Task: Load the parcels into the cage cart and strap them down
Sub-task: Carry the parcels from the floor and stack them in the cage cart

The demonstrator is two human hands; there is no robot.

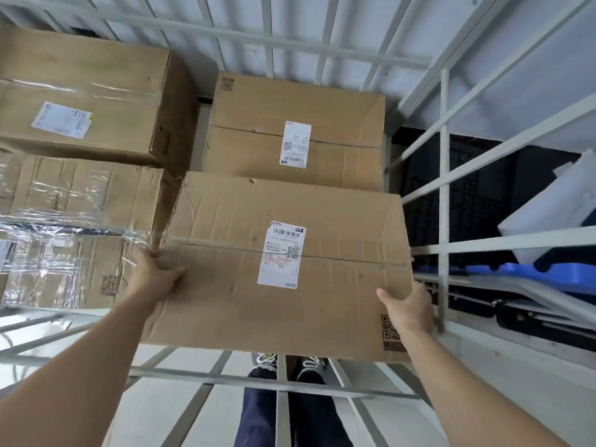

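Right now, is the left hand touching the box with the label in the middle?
Touching. The head view shows the left hand gripping the left edge of the box, fingers wrapped around the side with no gap.

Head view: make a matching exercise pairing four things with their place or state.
1. held parcel
2. film-wrapped parcel
3. far parcel
4. blue crate

A. outside the cage bars, right
B. gripped at both side edges
C. against the back bars, white label on top
D. left of the held one

Pairs: 1-B, 2-D, 3-C, 4-A
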